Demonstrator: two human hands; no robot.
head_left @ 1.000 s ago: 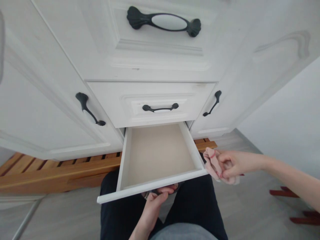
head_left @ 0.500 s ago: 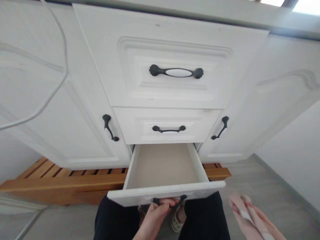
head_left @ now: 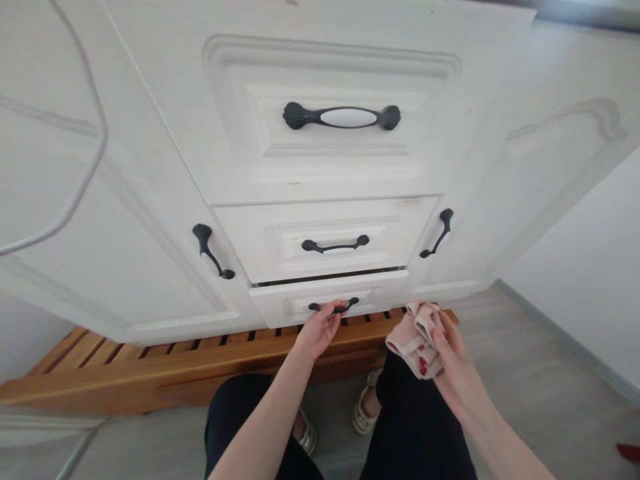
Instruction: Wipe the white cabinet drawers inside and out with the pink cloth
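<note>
My left hand [head_left: 321,328] has its fingers curled round the dark handle [head_left: 350,305] of the bottom drawer [head_left: 385,291]. That drawer is nearly closed, with a thin dark gap along its top edge. To the right, my right hand [head_left: 453,353] grips a crumpled pink cloth [head_left: 415,340] that has a pale strip and a red patch on it. The cloth hangs in front of the wooden slats, a little right of the drawer. The drawer's inside is hidden now.
Above are a middle drawer [head_left: 260,257] and a larger top drawer [head_left: 240,167]. Handled cupboard doors flank them. A wooden slatted bench [head_left: 125,377] runs under the cabinet. A white cable [head_left: 95,140] hangs at the left. Something red [head_left: 629,453] lies on the floor.
The bottom drawer has slid in from well open to almost closed, my left hand still on its handle. My right hand has brought the cloth up and leftward. The view has shifted closer.
</note>
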